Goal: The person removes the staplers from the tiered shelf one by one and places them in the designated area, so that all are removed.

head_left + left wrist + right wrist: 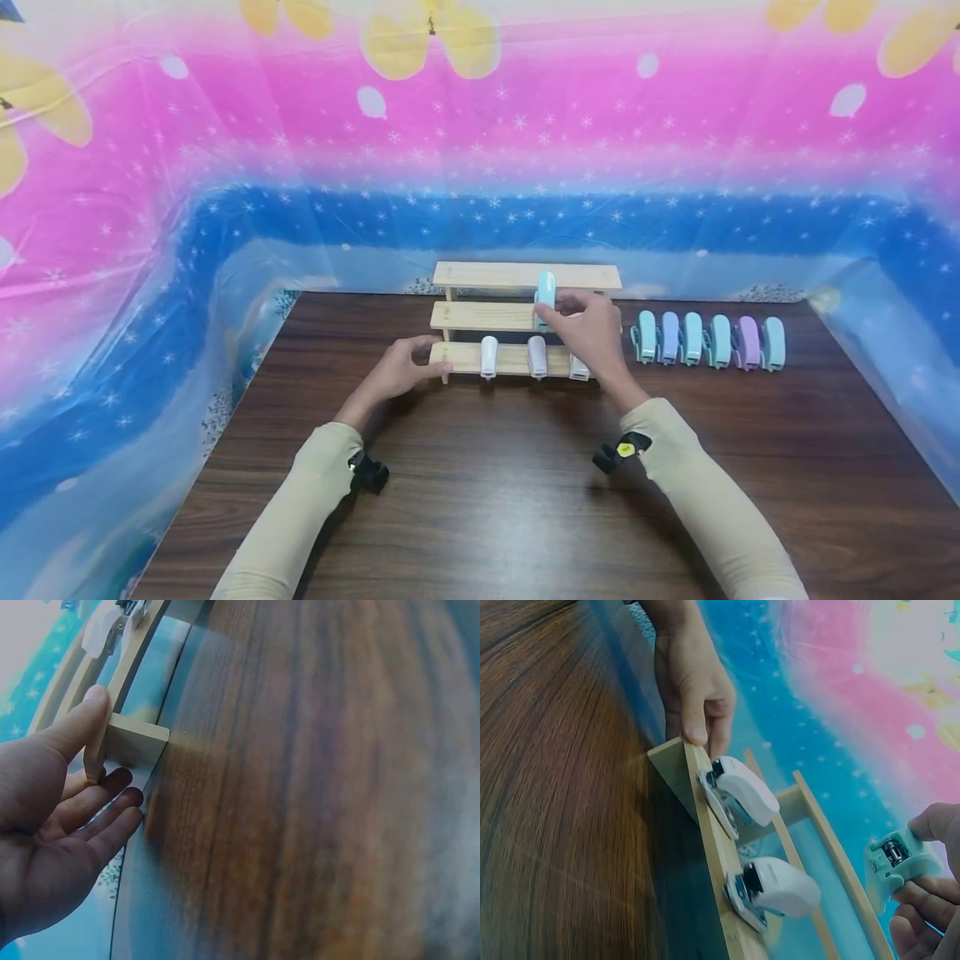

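A light wooden three-tier rack (512, 362) stands near the back of the table. My left hand (399, 372) grips the left end of its lowest tier, thumb on top and fingers underneath in the left wrist view. Between thumb and fingers, my right hand (594, 332) pinches a mint-green mini stapler (547, 287), which overlaps the middle tier in the head view. On the lowest tier sit a white stapler (489, 357) at the left, another white stapler (537, 357) in the middle, and a third white stapler (579, 367), partly hidden behind my right hand.
Right of the rack, a row of several staplers stands on the brown table (480, 500): mostly mint, with a blue-lavender stapler (668, 338) and a purple stapler (746, 342). A patterned cloth (495, 217) hangs behind the table and along its sides.
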The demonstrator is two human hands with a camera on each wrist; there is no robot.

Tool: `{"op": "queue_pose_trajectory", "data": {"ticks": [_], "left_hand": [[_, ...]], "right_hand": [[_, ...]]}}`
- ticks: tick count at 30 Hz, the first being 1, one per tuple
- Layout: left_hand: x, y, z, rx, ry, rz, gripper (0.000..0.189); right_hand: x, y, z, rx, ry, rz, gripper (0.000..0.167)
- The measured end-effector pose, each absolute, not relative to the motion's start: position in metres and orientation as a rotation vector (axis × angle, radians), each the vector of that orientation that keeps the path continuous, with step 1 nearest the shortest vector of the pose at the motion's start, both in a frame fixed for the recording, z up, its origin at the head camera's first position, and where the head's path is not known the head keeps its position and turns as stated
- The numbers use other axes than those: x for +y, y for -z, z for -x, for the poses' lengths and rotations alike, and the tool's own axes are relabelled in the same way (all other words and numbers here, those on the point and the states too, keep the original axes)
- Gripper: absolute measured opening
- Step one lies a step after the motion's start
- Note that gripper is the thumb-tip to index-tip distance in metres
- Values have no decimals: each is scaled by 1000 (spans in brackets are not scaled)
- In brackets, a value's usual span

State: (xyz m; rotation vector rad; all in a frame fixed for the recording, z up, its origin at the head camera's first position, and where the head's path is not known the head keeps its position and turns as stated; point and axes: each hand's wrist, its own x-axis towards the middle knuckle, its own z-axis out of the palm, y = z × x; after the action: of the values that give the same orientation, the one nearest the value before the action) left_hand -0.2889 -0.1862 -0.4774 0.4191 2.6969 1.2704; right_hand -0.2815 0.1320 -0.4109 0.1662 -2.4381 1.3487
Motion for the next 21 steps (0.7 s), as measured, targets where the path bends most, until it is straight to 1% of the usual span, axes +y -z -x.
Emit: {"op": "queue_pose_trajectory", "data": {"ticks": [10, 21], "left_hand": [[-187, 478, 291, 2699, -1280, -430, 64], [-185, 478, 290, 2702, -1262, -411, 65]], "right_hand": [[156, 405, 277, -2431, -1318, -144, 45], [189, 405, 273, -2447, -1262, -17, 48]]}}
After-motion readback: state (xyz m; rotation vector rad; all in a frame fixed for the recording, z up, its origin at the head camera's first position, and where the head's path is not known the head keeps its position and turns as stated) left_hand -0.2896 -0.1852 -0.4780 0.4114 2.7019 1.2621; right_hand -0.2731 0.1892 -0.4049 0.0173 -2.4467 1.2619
